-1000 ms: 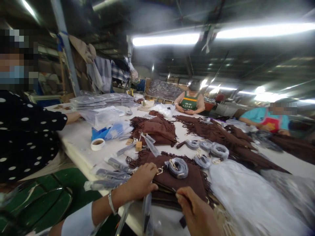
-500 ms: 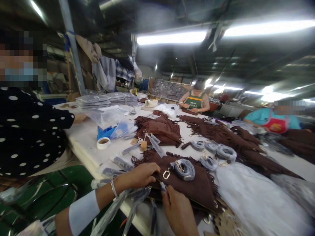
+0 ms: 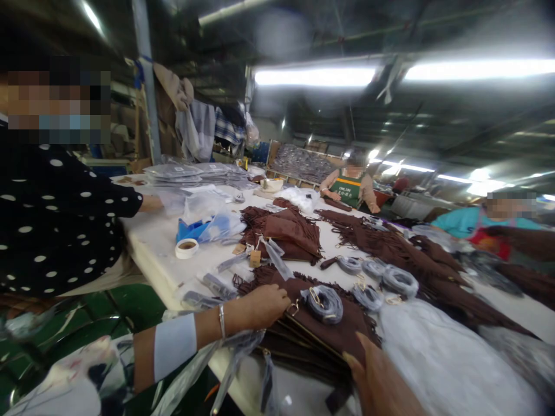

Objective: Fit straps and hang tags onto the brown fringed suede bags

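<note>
A brown fringed bag (image 3: 321,341) with a gold zipper along its front edge lies on a stack of dark bags. My left hand (image 3: 264,306) is closed on its left corner, beside a gold ring (image 3: 293,308). At the right end of the zipper edge is my right hand (image 3: 384,375), slightly blurred. Its thumb and fingers close at the edge, and what they hold is hidden. On top of the bag rests a plastic-wrapped coiled strap (image 3: 324,304) with a gold clasp. Plastic-wrapped tassels (image 3: 267,381) hang below the left corner.
More fringed bags (image 3: 284,228) and wrapped strap coils (image 3: 399,280) lie beyond on the white table (image 3: 151,254). White plastic sheeting (image 3: 442,358) spreads at right, a tape roll (image 3: 187,248) at left. Co-workers are at the left (image 3: 56,219), far side (image 3: 347,188) and right (image 3: 489,222).
My right hand has moved rightward along the zipper edge, from near my left hand to the bag's right end. My left hand stays at the left corner. The view has shifted slightly.
</note>
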{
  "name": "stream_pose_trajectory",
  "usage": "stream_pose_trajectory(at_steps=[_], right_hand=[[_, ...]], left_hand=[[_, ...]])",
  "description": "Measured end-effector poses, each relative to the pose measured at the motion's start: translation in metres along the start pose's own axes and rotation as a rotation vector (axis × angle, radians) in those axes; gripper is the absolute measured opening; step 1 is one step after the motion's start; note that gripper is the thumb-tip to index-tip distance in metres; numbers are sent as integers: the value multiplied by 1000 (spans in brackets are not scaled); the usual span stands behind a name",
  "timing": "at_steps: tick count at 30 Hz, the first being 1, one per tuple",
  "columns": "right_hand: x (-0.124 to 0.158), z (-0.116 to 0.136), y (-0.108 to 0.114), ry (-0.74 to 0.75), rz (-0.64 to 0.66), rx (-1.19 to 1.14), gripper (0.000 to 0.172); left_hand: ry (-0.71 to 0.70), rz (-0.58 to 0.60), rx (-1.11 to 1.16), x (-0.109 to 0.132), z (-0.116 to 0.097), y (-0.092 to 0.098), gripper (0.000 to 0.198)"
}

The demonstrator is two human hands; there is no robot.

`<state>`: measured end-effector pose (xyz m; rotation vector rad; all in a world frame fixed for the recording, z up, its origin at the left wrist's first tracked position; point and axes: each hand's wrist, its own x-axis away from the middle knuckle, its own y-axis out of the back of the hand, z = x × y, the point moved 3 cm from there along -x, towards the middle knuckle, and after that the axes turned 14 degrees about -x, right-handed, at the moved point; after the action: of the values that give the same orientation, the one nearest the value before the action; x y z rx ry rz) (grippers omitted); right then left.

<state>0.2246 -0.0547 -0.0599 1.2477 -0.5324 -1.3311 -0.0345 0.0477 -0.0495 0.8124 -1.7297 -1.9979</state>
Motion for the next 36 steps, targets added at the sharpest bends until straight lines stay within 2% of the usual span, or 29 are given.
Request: stream_pose_trajectory(at_steps=[3, 6, 8, 11, 13, 18, 24, 27, 32, 36], right_hand=[[-33, 49, -14, 35, -20, -108, 52], [-62, 75, -28, 120, 68, -220, 52], [-76, 72, -35, 95, 105, -249, 44], [-88, 52, -43, -38, 107, -216, 27], [-92, 41, -48, -67, 92, -218, 21], [-93, 41, -54, -9, 71, -288, 24], [-88, 47, -60, 70, 34, -287, 23], [-86, 47, -63, 96, 20, -277, 21], [-86, 54, -67, 97, 46, -199, 22], [-89, 59, -67, 75, 57, -120, 22]], left_hand=[[61, 13, 4, -10, 8, -3, 13], [123, 8, 23, -16, 15, -1, 12], [159, 6, 49, -19, 20, -1, 14], [212, 18, 119, -26, 28, -6, 14], [235, 39, 185, -32, 34, -11, 12], [221, 77, 354, -35, 40, -16, 20], [137, 103, 516, -20, 41, -4, 41], [111, 107, 592, -15, 42, -1, 45], [126, 27, 864, -16, 46, -11, 30], [132, 53, 994, -20, 51, -30, 14]])
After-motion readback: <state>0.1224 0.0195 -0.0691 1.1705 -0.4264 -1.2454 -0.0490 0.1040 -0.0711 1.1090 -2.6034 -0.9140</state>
